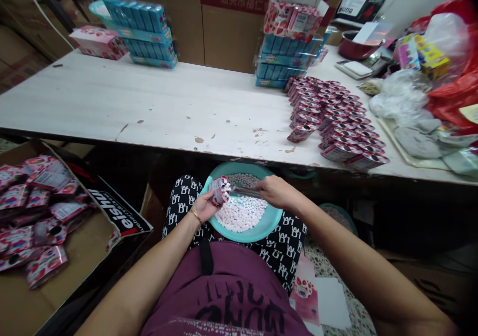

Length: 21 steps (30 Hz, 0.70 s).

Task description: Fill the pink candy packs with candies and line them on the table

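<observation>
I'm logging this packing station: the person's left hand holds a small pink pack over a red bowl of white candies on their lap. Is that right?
Not quite. The bowl is teal, not red, as the head view shows. The rest holds: the left hand holds the small pink pack over the white candies in the bowl on the lap.

head camera looks forward and down, close over the lap
</observation>
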Tool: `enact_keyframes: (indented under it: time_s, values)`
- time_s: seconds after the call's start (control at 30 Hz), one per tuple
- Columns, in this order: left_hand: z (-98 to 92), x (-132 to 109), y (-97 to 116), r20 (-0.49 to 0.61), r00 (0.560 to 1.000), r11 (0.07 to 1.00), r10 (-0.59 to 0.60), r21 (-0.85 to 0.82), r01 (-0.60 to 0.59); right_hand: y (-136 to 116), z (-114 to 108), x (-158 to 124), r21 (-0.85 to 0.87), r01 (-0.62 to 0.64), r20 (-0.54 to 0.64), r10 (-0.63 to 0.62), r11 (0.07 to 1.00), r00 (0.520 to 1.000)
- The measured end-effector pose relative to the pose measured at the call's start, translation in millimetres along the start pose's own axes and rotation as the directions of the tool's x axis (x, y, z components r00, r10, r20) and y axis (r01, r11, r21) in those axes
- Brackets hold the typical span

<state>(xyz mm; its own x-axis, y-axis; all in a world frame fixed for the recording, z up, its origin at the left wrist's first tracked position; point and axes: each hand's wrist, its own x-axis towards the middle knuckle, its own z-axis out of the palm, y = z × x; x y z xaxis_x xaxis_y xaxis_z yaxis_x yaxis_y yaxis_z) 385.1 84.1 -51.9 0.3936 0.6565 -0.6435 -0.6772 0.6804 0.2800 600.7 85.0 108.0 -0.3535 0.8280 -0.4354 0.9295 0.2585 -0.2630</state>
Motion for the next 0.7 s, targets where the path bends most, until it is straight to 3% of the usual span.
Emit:
enact_keyframes:
  time_s: [0.1,0.23,0.3,0.37,0.43,0.5,0.7]
  values:
    - [-1.6,-4,3,0.03,0.999,0.998,-0.028,-0.047,0.03,20,19,-9,0.113,-0.027,-0.011,0.029,0.993,1.0]
    - [2.7,-9,0,0.139,0.982,0.983,-0.128,-0.112,0.144,32,65,-3,0.169,-0.102,-0.039,0.11,0.98,0.993]
    - [6.8,-10,-4,0.196,0.967,0.975,-0.163,-0.12,0.189,25,85,4,0.225,-0.077,-0.131,0.109,0.971,0.985]
    - [10.2,-11,-8,0.224,0.957,0.97,-0.184,-0.115,0.214,11,96,11,0.312,0.026,-0.3,0.072,0.95,0.951]
    - [11.6,-11,-10,0.22,0.956,0.971,-0.194,-0.098,0.22,-4,98,19,0.359,0.163,-0.452,0.018,0.919,0.892]
    - [10.7,-11,-11,0.206,0.96,0.973,-0.191,-0.087,0.213,-16,94,28,0.347,0.244,-0.508,-0.037,0.906,0.861]
    - [3.8,-14,-11,0.207,0.955,0.974,-0.213,-0.036,0.225,-27,81,51,0.376,0.273,-0.509,-0.048,0.885,0.859]
